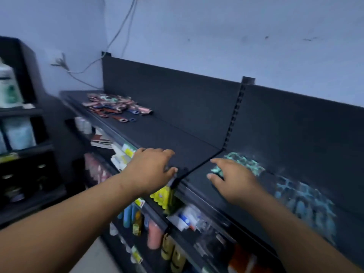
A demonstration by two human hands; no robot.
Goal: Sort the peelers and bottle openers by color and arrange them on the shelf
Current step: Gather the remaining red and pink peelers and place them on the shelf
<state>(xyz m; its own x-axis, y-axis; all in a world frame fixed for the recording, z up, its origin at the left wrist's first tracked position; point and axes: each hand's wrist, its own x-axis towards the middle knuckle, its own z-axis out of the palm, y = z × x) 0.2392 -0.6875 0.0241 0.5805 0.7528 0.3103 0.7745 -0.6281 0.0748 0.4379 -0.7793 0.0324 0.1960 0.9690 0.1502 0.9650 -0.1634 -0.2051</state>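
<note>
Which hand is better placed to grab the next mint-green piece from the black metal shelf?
Right: the right hand is at the mint-green pieces, while the left hand sits beyond the seam, at the black metal shelf's front edge.

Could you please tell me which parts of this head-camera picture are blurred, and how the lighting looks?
Head view: dim, bluish light; teal items at right heavily motion-smeared; mixed pile far left soft; left hand and right hand fairly sharp.
</note>
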